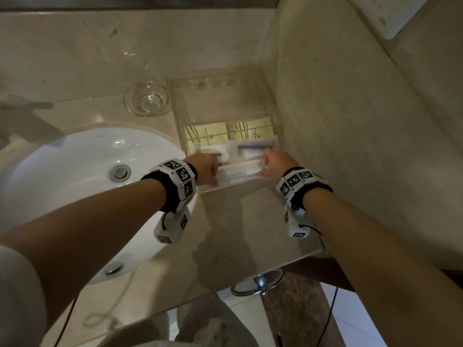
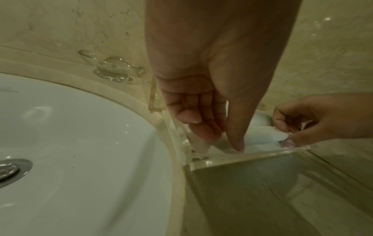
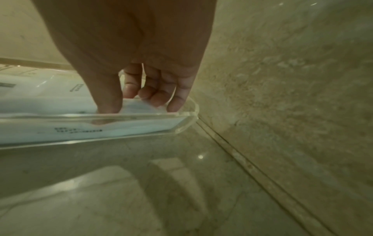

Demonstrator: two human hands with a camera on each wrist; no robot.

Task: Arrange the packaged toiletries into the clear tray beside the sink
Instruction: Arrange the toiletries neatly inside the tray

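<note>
Both hands (image 1: pixel 208 169) (image 1: pixel 276 162), packet (image 1: pixel 240 169), tray's near wall (image 1: pixel 233 184)

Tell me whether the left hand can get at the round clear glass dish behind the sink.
Probably yes. The left hand is busy holding a white packet in the clear tray, but nothing stands between it and the glass dish.
</note>
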